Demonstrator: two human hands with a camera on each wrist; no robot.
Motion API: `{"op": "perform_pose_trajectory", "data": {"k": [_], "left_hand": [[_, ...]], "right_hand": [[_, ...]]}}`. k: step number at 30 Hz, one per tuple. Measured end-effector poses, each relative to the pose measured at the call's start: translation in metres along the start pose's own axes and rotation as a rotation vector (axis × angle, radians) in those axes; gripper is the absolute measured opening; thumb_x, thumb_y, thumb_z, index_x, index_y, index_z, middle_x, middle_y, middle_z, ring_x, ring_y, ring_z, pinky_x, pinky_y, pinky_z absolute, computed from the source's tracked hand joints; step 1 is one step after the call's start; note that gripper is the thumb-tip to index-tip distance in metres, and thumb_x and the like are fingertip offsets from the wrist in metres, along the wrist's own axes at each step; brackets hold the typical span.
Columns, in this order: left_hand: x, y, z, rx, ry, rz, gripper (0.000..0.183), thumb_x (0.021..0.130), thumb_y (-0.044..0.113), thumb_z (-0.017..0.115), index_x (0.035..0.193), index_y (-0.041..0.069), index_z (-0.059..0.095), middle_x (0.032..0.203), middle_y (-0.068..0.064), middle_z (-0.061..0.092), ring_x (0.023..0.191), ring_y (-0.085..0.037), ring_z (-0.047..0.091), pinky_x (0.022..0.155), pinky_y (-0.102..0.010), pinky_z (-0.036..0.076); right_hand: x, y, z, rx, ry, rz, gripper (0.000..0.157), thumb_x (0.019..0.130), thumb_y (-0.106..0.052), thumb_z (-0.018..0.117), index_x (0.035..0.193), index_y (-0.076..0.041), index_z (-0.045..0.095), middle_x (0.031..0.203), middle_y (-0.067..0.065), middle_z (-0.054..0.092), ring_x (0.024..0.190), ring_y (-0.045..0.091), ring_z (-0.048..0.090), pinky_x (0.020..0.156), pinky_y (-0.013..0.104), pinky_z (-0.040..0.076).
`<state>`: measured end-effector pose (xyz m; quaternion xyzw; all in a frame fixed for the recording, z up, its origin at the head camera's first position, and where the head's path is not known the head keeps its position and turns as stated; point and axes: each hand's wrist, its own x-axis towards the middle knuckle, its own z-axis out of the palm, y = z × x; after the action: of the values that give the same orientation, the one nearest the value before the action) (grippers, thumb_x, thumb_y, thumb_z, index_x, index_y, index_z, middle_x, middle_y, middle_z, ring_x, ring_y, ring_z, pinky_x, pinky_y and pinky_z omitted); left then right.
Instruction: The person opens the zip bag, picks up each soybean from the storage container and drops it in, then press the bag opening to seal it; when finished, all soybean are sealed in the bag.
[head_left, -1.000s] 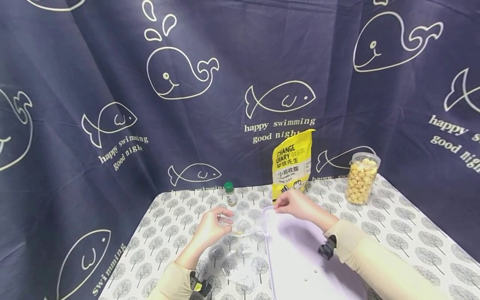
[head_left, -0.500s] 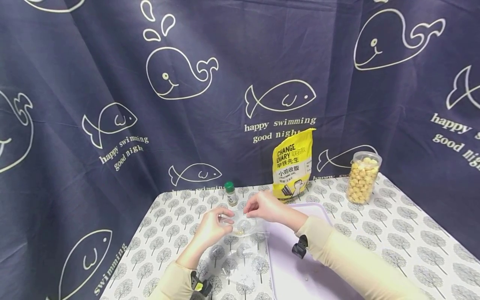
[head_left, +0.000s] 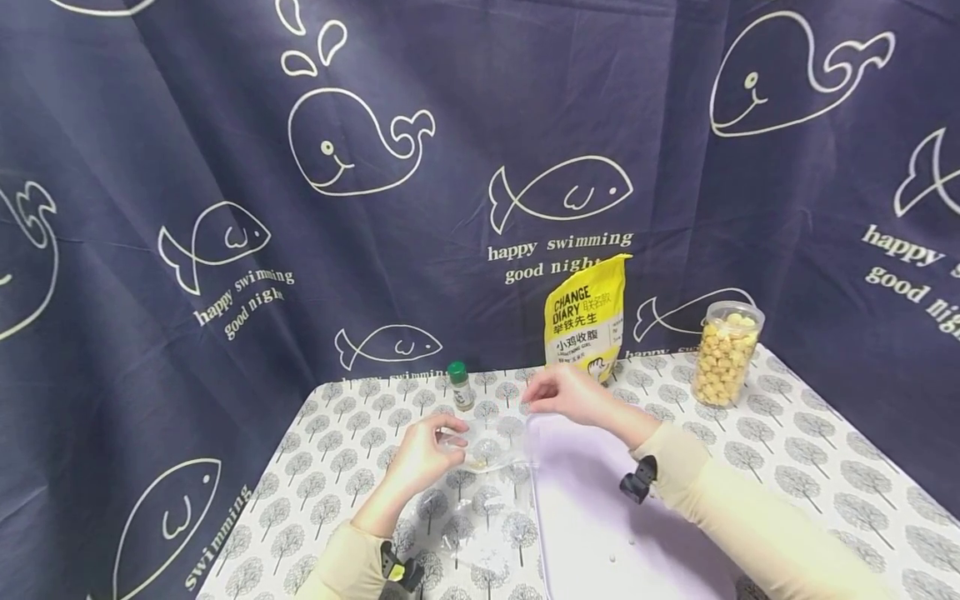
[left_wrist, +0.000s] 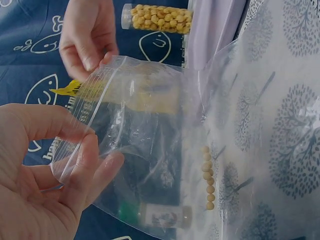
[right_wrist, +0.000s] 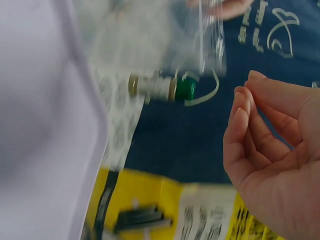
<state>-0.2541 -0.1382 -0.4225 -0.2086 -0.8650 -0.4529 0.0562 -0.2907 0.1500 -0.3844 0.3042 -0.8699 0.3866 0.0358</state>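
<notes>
A clear zip-top plastic bag (left_wrist: 145,140) stands open toward the left side of the left wrist view, its zip strip facing the hands. My left hand (head_left: 423,454) pinches one end of its mouth between thumb and fingers. Several small round tan balls (left_wrist: 208,177) lie in a row at the bag's bottom. My right hand (head_left: 573,392) hovers above the far left corner of the lilac tray (head_left: 592,500), to the right of the bag. In the right wrist view the fingers (right_wrist: 240,115) are curled, fingertips meeting the thumb, with nothing visible between them.
A green-capped small bottle (head_left: 461,387) stands behind the bag. At the back are a yellow snack pouch (head_left: 585,321) and a clear jar of yellow balls (head_left: 725,354). Two tiny pale balls (head_left: 612,558) sit on the tray. A dark blue curtain (head_left: 465,83) hangs behind the table.
My right hand has moved left to the bag's mouth and then back right, off the bag. My left hand has kept its hold in the same place.
</notes>
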Motion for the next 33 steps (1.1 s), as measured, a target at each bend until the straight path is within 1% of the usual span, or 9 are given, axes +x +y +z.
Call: {"op": "perform_pose_trajectory", "data": {"k": [4,9,14,16,19,22,26,31,33], "left_hand": [[0.001,0.001,0.001,-0.014,-0.005,0.001,0.035,0.071,-0.006,0.067,0.105,0.000,0.071,0.106,-0.014,0.071,0.088,-0.023,0.073,0.066,-0.027,0.059],[0.001,0.001,0.002,-0.021,-0.011,0.003,0.035,0.071,-0.006,0.067,0.105,0.001,0.071,0.108,-0.015,0.070,0.089,-0.024,0.074,0.067,-0.026,0.059],[0.001,0.000,0.002,-0.030,-0.004,0.002,0.035,0.071,-0.006,0.068,0.106,-0.001,0.071,0.111,-0.012,0.069,0.089,-0.023,0.074,0.068,-0.026,0.059],[0.001,-0.001,0.001,-0.033,-0.003,-0.004,0.036,0.072,-0.006,0.068,0.107,-0.001,0.071,0.112,-0.013,0.069,0.089,-0.022,0.074,0.069,-0.026,0.059],[-0.001,-0.002,0.000,-0.037,-0.003,-0.017,0.037,0.072,-0.007,0.068,0.108,-0.002,0.071,0.112,-0.012,0.070,0.090,-0.022,0.074,0.069,-0.026,0.059],[-0.002,-0.002,0.000,-0.038,-0.002,-0.028,0.037,0.072,-0.007,0.067,0.108,-0.002,0.071,0.112,-0.012,0.070,0.090,-0.022,0.073,0.069,-0.026,0.059],[-0.001,-0.001,0.000,-0.024,-0.002,-0.028,0.036,0.072,-0.006,0.068,0.106,0.000,0.071,0.112,-0.011,0.070,0.090,-0.022,0.073,0.071,-0.028,0.059],[-0.001,-0.001,0.000,-0.028,-0.006,-0.024,0.035,0.072,-0.005,0.068,0.106,0.002,0.071,0.114,-0.013,0.070,0.091,-0.024,0.074,0.072,-0.028,0.060],[-0.002,0.000,0.000,-0.035,-0.008,-0.029,0.035,0.072,-0.006,0.068,0.107,0.001,0.071,0.115,-0.013,0.070,0.092,-0.025,0.074,0.072,-0.028,0.060]], "right_hand": [[-0.024,0.022,-0.017,-0.023,-0.012,0.062,0.011,0.086,-0.011,0.079,0.097,-0.010,0.076,0.090,-0.003,0.074,0.082,0.014,0.069,0.077,0.033,0.059],[-0.061,0.053,-0.028,-0.026,-0.095,0.116,0.011,0.085,-0.008,0.077,0.095,-0.009,0.075,0.086,-0.007,0.070,0.079,0.012,0.065,0.074,0.028,0.057],[-0.095,0.073,-0.037,0.017,-0.208,0.113,0.011,0.081,-0.003,0.078,0.091,-0.007,0.075,0.084,0.000,0.072,0.077,0.011,0.065,0.071,0.026,0.057],[-0.107,0.080,-0.039,0.024,-0.246,0.111,0.012,0.080,-0.003,0.080,0.089,-0.008,0.075,0.083,0.000,0.072,0.074,0.010,0.065,0.067,0.026,0.057],[-0.120,0.090,-0.040,-0.001,-0.277,0.128,0.015,0.076,-0.004,0.082,0.086,-0.012,0.074,0.079,-0.006,0.069,0.070,0.008,0.063,0.062,0.025,0.055],[-0.128,0.098,-0.038,-0.035,-0.277,0.127,0.018,0.074,-0.002,0.083,0.083,-0.015,0.073,0.075,-0.009,0.066,0.068,0.004,0.060,0.061,0.024,0.053],[-0.131,0.104,-0.033,-0.078,-0.256,0.106,0.021,0.072,0.000,0.082,0.080,-0.016,0.072,0.073,-0.012,0.063,0.067,0.002,0.057,0.063,0.024,0.053],[-0.129,0.099,-0.030,-0.142,-0.232,0.087,0.020,0.073,-0.002,0.083,0.076,-0.017,0.071,0.070,-0.014,0.060,0.065,0.001,0.053,0.063,0.024,0.049],[-0.127,0.097,-0.029,-0.141,-0.229,0.105,0.019,0.074,-0.002,0.082,0.075,-0.016,0.070,0.069,-0.014,0.061,0.064,0.001,0.052,0.061,0.024,0.049]]}}
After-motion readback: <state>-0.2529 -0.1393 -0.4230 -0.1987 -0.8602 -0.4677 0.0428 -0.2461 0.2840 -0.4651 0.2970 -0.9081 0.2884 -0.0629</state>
